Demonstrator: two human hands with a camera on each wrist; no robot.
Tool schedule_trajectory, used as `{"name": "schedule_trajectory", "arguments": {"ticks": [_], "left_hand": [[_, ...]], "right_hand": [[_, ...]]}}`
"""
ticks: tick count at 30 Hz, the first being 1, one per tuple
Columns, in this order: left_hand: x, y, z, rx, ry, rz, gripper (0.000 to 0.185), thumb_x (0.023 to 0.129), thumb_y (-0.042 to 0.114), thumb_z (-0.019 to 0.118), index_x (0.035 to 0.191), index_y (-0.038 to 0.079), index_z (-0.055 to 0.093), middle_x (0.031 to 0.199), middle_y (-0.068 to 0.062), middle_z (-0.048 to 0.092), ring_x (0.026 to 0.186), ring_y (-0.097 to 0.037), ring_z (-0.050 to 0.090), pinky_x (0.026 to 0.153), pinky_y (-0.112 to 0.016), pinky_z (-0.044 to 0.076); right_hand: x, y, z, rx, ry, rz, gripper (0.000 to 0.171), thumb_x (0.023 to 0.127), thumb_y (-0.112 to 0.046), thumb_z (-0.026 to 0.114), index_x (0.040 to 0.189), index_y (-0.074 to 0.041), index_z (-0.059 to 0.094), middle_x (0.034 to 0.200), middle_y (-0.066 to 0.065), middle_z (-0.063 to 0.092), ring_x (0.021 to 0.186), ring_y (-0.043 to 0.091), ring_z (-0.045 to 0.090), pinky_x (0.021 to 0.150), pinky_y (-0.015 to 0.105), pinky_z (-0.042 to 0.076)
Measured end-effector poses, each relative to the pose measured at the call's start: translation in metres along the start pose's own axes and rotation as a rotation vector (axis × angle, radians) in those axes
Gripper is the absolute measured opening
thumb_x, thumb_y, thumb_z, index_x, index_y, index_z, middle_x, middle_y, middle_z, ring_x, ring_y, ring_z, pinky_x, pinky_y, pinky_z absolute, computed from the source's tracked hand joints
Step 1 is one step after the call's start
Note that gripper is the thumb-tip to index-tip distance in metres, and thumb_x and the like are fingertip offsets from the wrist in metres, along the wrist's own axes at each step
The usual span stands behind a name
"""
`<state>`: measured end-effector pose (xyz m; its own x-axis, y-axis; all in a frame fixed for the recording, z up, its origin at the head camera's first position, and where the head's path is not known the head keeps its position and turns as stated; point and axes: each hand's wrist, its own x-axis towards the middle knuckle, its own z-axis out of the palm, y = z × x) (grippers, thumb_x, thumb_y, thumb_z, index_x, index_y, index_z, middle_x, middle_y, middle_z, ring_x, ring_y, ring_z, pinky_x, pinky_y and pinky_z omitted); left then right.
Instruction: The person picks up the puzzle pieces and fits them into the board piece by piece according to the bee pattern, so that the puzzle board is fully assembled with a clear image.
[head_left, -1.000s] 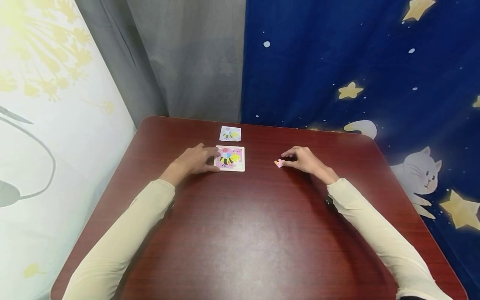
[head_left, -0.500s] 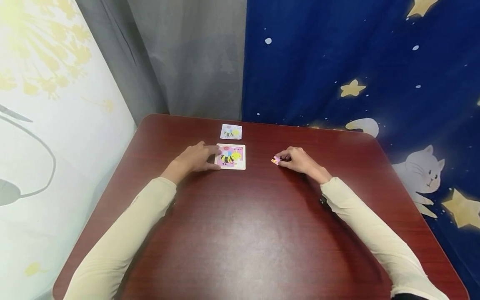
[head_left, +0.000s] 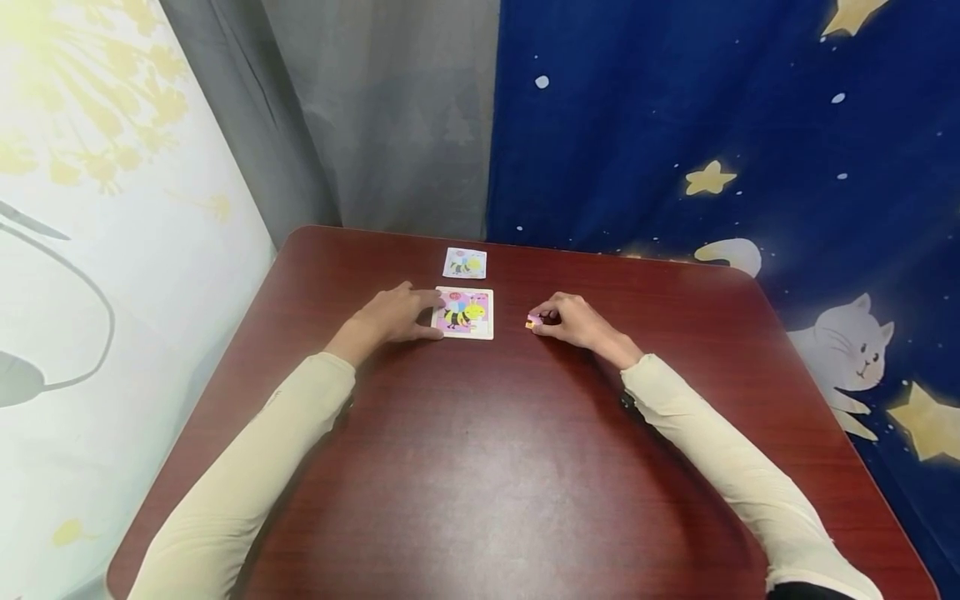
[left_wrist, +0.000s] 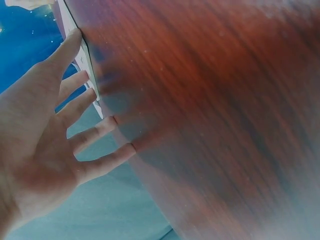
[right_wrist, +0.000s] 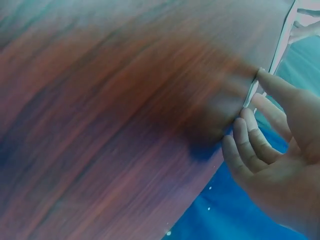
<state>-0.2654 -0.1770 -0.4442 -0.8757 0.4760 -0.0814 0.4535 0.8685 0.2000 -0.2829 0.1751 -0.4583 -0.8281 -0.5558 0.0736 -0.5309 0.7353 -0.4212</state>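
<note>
A square bee jigsaw puzzle (head_left: 480,302) with a pale border lies on the table. Its lower right part shows a pale patch without picture. At the puzzle's left side, my left hand (head_left: 390,317) rests thumb and index finger on the border, the fingers fairly straight and spread in the left wrist view (left_wrist: 45,135). Right of the puzzle, my right hand (head_left: 577,321) pinches a small pink and yellow puzzle piece (head_left: 532,322) between thumb and fingers, low over the table. In the right wrist view the piece (right_wrist: 251,94) shows only edge-on.
Behind the puzzle lies a picture card (head_left: 465,263) with the same bee. The dark red wooden table (head_left: 480,467) has rounded far corners. Grey and blue star-patterned curtains (head_left: 637,125) hang close behind its far edge, and a white patterned surface (head_left: 112,333) is on the left.
My right hand has moved left with the puzzle piece, closer to the puzzle, and the piece has turned a little. My left hand has stayed at the puzzle's left border.
</note>
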Motion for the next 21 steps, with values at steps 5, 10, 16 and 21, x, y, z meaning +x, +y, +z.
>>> {"name": "schedule_trajectory", "arguments": {"ticks": [5,10,16,21], "left_hand": [[0.0,0.002,0.0,-0.004,-0.007,-0.01,0.069,0.079,0.06,0.068,0.139,0.03,0.052,0.142,0.003,0.048,0.112,-0.024,0.043,0.087,-0.048,0.045],[0.0,0.002,0.0,-0.01,-0.005,-0.011,0.069,0.079,0.059,0.069,0.139,0.029,0.051,0.141,0.002,0.049,0.112,-0.025,0.044,0.087,-0.048,0.045],[0.0,0.001,0.0,-0.007,0.007,-0.007,0.068,0.079,0.058,0.069,0.138,0.029,0.052,0.142,0.003,0.048,0.111,-0.025,0.044,0.087,-0.048,0.045],[0.0,0.001,0.0,-0.002,0.003,-0.009,0.067,0.08,0.059,0.068,0.138,0.029,0.052,0.143,0.004,0.048,0.112,-0.024,0.044,0.088,-0.047,0.045]], "right_hand": [[0.002,-0.003,0.001,0.032,0.002,-0.036,0.028,0.085,-0.022,0.074,0.112,-0.012,0.073,0.104,0.005,0.067,0.096,0.019,0.058,0.082,0.035,0.049],[0.005,-0.004,0.004,0.057,0.012,-0.096,0.028,0.085,-0.02,0.074,0.112,-0.011,0.073,0.104,0.005,0.068,0.095,0.019,0.059,0.083,0.037,0.049],[0.012,-0.009,0.008,0.091,0.037,-0.167,0.027,0.084,-0.022,0.075,0.11,-0.012,0.074,0.102,0.003,0.069,0.094,0.019,0.06,0.081,0.036,0.05],[0.02,-0.016,0.011,0.094,0.04,-0.189,0.028,0.084,-0.023,0.075,0.111,-0.014,0.073,0.102,0.001,0.068,0.094,0.016,0.059,0.08,0.034,0.05]]}}
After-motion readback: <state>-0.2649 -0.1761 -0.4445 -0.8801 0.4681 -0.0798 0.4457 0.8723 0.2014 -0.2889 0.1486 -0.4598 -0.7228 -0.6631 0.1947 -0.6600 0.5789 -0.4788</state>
